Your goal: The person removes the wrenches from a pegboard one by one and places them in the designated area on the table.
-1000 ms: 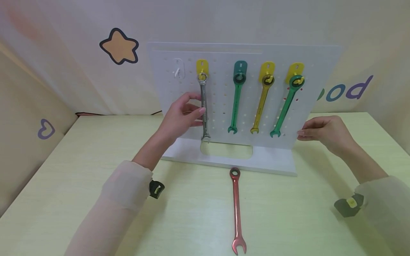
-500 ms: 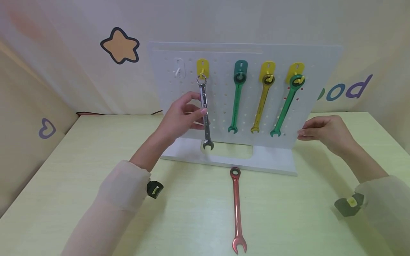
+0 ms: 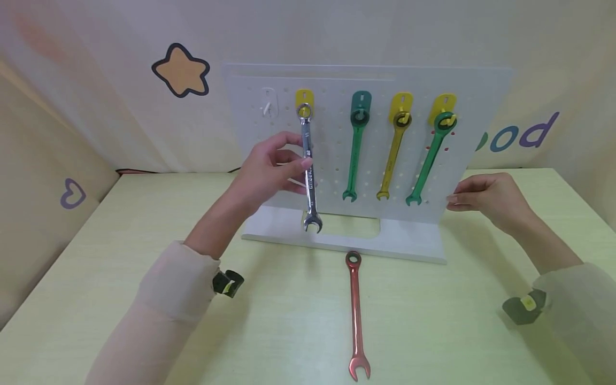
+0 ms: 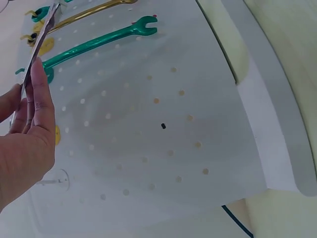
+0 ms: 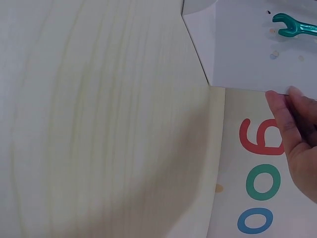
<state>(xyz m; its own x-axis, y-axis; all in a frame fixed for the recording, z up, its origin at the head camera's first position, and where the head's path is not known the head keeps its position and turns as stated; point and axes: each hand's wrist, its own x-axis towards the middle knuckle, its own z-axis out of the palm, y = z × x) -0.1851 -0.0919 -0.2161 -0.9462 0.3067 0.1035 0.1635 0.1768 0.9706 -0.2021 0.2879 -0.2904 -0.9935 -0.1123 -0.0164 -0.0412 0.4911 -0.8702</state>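
My left hand pinches a silver combination wrench between thumb and fingers, ring end up and open end down. The wrench stands off the white pegboard, its ring in front of a yellow hook; whether the ring still touches the hook I cannot tell. In the left wrist view the silver wrench shows nearly edge-on. At the board's right edge, my right hand pinches the rim between thumb and fingertips, as the right wrist view of the hand also shows.
Right of the silver one hang a green wrench, a gold wrench and another green wrench. A white hook at far left bears nothing. On the table lies a red wrench before the board's base.
The silver wrench has come away from the board toward me. It dipped slightly, then its ring rose in front of the yellow hook. My right hand has stayed at the board's edge.
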